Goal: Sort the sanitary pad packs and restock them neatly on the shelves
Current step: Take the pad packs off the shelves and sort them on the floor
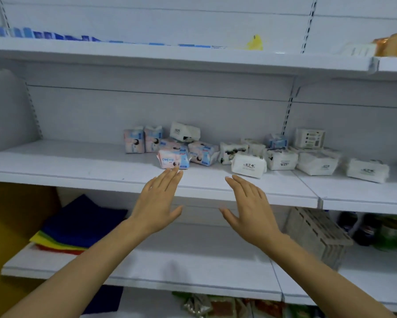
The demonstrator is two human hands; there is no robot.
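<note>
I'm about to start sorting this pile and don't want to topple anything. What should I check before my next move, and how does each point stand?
1. Hands free: ok, the left hand and right hand are open, holding nothing.
2. Reach: ok, the front pink pack lies at the left fingers; contact cannot tell.
3. Room for a row: ok, the middle shelf is bare left of the pile.
4. Kinds separated: not ok, a white pack lies on top of the pink ones.
5. Wrappers intact: cannot tell, too blurred.
</note>
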